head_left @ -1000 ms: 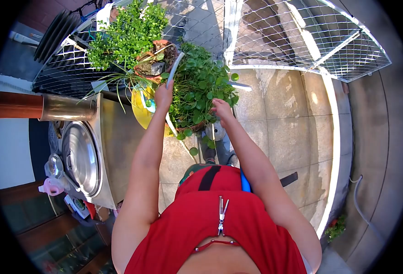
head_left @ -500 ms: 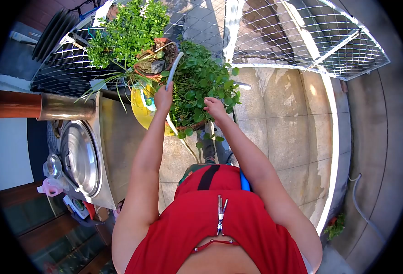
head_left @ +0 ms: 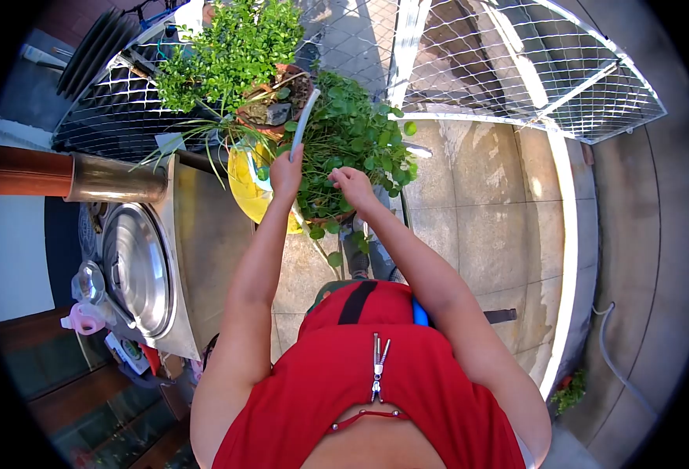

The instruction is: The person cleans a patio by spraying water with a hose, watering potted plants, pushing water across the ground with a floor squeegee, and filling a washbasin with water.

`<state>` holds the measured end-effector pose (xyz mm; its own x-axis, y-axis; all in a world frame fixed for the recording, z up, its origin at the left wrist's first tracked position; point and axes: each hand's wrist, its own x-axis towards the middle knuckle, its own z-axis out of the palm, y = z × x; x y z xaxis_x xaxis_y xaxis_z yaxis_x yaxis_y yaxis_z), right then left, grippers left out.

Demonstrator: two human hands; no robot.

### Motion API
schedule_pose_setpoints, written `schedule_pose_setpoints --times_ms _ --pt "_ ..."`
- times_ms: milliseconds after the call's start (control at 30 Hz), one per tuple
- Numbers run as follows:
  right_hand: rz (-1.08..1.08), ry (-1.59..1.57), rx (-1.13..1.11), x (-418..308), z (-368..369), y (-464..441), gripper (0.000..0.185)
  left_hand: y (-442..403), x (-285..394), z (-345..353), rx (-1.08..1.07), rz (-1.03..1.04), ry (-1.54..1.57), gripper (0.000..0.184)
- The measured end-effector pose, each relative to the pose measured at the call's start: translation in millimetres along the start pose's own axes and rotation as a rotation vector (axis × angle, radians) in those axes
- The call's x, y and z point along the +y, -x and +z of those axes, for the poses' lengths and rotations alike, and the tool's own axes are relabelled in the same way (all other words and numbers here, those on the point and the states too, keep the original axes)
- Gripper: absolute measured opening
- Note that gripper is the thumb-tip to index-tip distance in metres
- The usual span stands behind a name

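My left hand (head_left: 286, 173) is closed around a pale hose (head_left: 305, 121), whose free end points up and away over the plants. Below the hand the hose runs down toward the floor, partly behind leaves. My right hand (head_left: 352, 187) is over the round-leaved potted plant (head_left: 352, 141), its fingers curled together at the leaves. What they pinch, if anything, is too small to make out. Left of this plant stands a terracotta pot (head_left: 294, 78) with soil, a stone and a bushy green plant (head_left: 235, 55). A yellow basin (head_left: 243, 191) lies below it, beside my left hand.
A white wire-mesh fence (head_left: 508, 62) stands behind the plants. On the left are a metal-topped counter (head_left: 212, 258), a round metal lid (head_left: 135, 266) and a metal-and-orange pipe (head_left: 118, 178). Another hose (head_left: 610, 344) lies at the far right. The tiled floor (head_left: 489, 234) has wet patches.
My right hand has moved left and slightly down, deeper over the leaves. My left hand and the hose have shifted slightly right in view, as have the plants.
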<state>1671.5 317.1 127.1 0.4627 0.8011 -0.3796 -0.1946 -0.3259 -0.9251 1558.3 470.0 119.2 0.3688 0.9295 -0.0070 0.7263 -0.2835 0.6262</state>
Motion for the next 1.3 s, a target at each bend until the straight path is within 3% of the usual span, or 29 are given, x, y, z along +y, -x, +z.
schedule_pose_setpoints --times_ms 100,333,533,633,833,1033,1133,1267,1300 --pt "-0.105 0.165 0.041 5 16 1 0.027 0 -6 -1 -0.096 -0.127 0.067 0.061" --pt "-0.197 0.325 -0.054 5 38 3 0.031 1 -10 -1 -0.091 -0.136 0.216 0.052" --pt "-0.111 0.279 -0.143 11 54 0 0.047 10 12 -5 -0.189 -0.259 0.444 0.051" --pt "-0.092 0.428 -0.028 8 60 4 0.050 9 14 1 -0.187 -0.268 0.453 0.051" --pt "-0.094 0.211 -0.042 34 65 -21 0.045 9 28 7 -0.191 -0.296 0.408 0.052" --pt "-0.118 0.373 0.071 10 47 -12 0.036 22 59 9 -0.224 -0.283 0.371 0.052" --pt "-0.258 0.290 0.090 19 34 -14 0.035 22 68 14 -0.238 -0.275 0.611 0.055" --pt "-0.112 0.266 0.030 28 6 -25 0.041 -2 37 43 -0.144 -0.210 0.691 0.060" --pt "-0.144 0.239 0.038 30 -1 -27 0.043 -8 30 48 -0.163 -0.304 0.702 0.051"
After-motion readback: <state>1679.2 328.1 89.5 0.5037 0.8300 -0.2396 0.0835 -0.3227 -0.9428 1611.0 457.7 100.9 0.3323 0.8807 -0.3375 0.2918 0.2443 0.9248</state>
